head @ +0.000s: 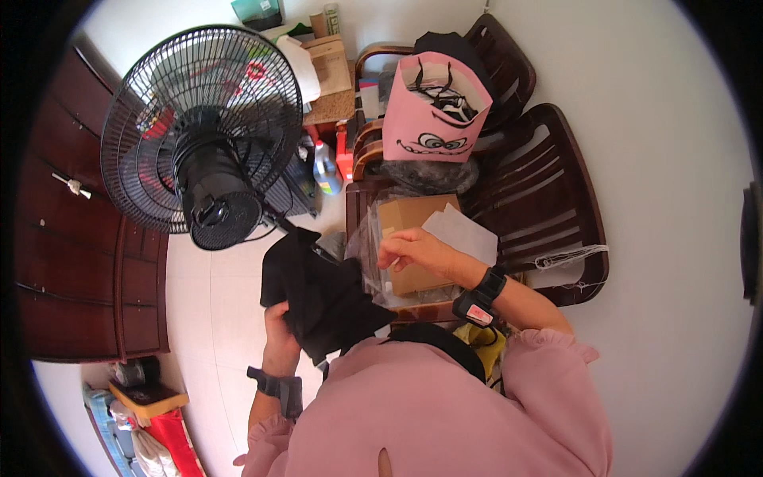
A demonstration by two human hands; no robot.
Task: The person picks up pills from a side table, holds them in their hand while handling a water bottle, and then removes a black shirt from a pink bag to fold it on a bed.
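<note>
A piece of black cloth point(325, 298) hangs bunched in front of my body, on the left side. My left hand point(280, 334) grips its lower left edge, with the fingers hidden behind the folds. My right hand point(414, 253) is apart from the cloth, raised over a flat cardboard piece point(417, 214) on the wooden bench. Its fingers are curled inward; no object shows in them, but the inside of the hand is partly hidden. White paper point(465, 232) lies on the cardboard beside my right wrist, and clear plastic film point(366, 250) lies along its left side.
A black standing fan point(202, 137) rises at the left, its pole close to the cloth. Farther back on the dark wooden seating point(536, 203) stands a pink bag point(438, 119) with contents. White string point(572, 257) hangs from the backrest. A blue bottle point(326, 170) stands on the floor.
</note>
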